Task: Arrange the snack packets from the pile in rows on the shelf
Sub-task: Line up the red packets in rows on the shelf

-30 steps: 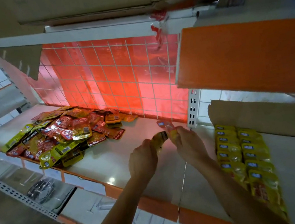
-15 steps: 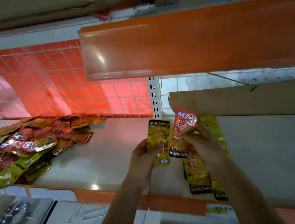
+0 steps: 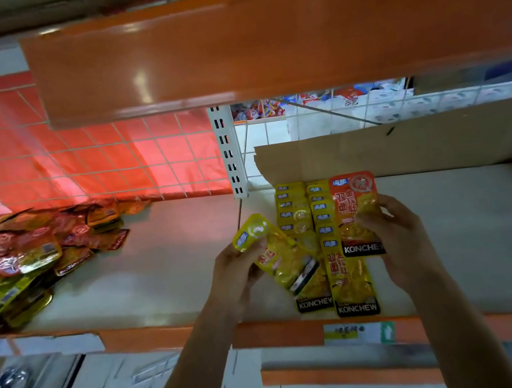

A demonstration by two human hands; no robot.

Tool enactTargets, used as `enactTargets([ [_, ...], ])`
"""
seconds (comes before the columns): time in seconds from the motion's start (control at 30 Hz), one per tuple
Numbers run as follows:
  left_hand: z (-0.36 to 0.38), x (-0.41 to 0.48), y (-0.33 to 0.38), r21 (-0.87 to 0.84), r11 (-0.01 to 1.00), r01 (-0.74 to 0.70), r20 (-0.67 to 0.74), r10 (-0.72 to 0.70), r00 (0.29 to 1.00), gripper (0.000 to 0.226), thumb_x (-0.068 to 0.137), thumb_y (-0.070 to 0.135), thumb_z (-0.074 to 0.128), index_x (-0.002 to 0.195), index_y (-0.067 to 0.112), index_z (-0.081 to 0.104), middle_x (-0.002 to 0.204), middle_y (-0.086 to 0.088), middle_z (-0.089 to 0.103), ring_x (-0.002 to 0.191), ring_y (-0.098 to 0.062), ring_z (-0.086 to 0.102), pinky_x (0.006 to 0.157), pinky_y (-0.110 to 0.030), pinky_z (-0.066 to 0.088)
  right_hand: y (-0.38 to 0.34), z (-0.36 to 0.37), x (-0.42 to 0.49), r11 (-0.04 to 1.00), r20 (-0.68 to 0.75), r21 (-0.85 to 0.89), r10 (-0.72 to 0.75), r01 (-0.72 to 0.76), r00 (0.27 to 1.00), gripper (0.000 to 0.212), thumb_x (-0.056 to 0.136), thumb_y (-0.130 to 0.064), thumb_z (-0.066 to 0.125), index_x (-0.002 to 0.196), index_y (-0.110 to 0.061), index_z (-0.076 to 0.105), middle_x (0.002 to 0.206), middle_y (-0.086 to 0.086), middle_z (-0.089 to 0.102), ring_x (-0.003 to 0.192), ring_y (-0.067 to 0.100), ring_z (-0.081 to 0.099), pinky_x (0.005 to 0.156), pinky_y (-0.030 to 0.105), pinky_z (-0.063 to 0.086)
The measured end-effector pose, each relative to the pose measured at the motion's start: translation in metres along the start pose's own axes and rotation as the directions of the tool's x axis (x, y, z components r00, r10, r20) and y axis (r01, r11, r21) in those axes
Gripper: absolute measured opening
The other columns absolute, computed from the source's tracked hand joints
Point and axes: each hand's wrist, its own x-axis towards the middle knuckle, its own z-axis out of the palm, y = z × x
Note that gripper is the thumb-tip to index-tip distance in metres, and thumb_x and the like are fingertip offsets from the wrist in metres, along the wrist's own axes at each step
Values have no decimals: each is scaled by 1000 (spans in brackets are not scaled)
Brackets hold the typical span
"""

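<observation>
A loose pile of red and yellow snack packets [image 3: 26,255] lies at the left of the pale shelf [image 3: 167,272]. Two rows of overlapping yellow packets [image 3: 304,216] run from the back to the front edge near the shelf's middle. My left hand [image 3: 235,269] grips a yellow packet [image 3: 276,253], tilted, just left of the rows. My right hand [image 3: 395,233] holds a red packet [image 3: 355,209] upright over the right side of the rows.
A cardboard sheet [image 3: 406,146] leans against the back at the right. A white slotted upright [image 3: 229,154] divides the two bays. An orange shelf front [image 3: 259,42] hangs overhead. The orange front lip [image 3: 169,334] borders the shelf, with a lower shelf below.
The view has swung right and closer to the rows. My hands have drawn apart: the yellow packet has turned and tilted down to the left, the red one has moved right over the rows.
</observation>
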Motion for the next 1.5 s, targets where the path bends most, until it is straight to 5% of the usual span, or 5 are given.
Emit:
enactTargets([
  [0.27,3,3,-9,311,949,-43,6,43,999,19,82,3,71,100,3,66,82,-11,71,76,-21,67,73,-36,56,4,-14,-1,998,-35,-58,31,-33,999,30,86,3,59,115,-6,60,102,20,69,89,38,67,81,50,54],
  [0.7,6,-2,-20,574,813,-95,112,38,993,23,80,13,76,101,17,69,84,-1,71,77,-12,68,63,-19,51,11,-12,2,996,-31,-57,62,-63,998,33,85,1,62,117,-5,57,98,17,69,89,36,67,82,49,55],
  [0.83,6,-3,-22,643,760,-91,81,51,995,24,77,20,79,99,21,69,83,3,70,80,-12,69,74,-31,59,13,-9,2,995,-16,-86,58,-59,998,30,85,1,62,114,-5,58,93,12,70,82,29,69,73,42,56],
  [1.17,11,-2,-14,885,430,-178,129,140,982,30,85,44,67,106,23,62,86,9,70,80,-8,66,79,-29,54,17,-3,1,989,-9,-139,54,-54,999,28,85,3,61,111,-8,60,90,9,70,86,31,67,81,46,55],
  [1.5,17,37,-3,876,373,-305,222,249,943,18,91,17,61,103,24,72,94,4,72,81,-11,67,83,-28,52,18,1,-3,982,5,-180,53,-51,999,30,84,4,61,112,-9,60,93,11,70,86,31,69,79,47,56],
])
